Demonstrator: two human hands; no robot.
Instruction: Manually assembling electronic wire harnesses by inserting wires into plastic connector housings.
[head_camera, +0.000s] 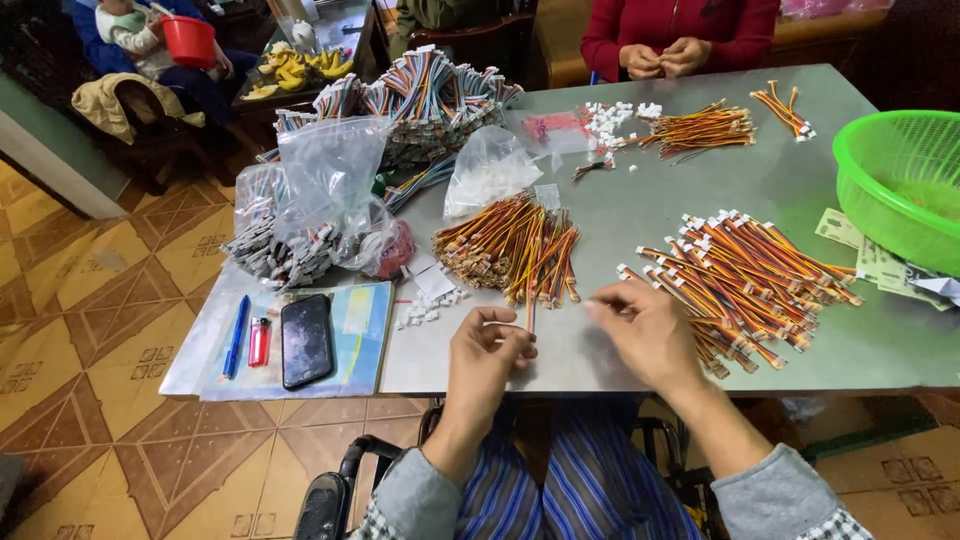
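My left hand (487, 358) pinches a short red, orange and yellow wire lead (530, 312) upright near the front edge of the grey metal table (640, 200). My right hand (645, 327) hovers just right of it, fingertips pinched together on something too small to make out. A pile of bare wire leads (510, 245) lies straight ahead of my left hand. A pile of leads with white plugs fitted (745, 280) lies beside my right hand. Small white connectors (430, 308) are scattered left of my left hand.
A green basket (905, 180) sits at the right edge. Clear bags (330, 190) and multicoloured cable bundles (430, 95) fill the back left. A phone (306, 340), lighter (259, 341) and blue pen (236, 335) lie front left. Another person in red (670, 40) works across the table.
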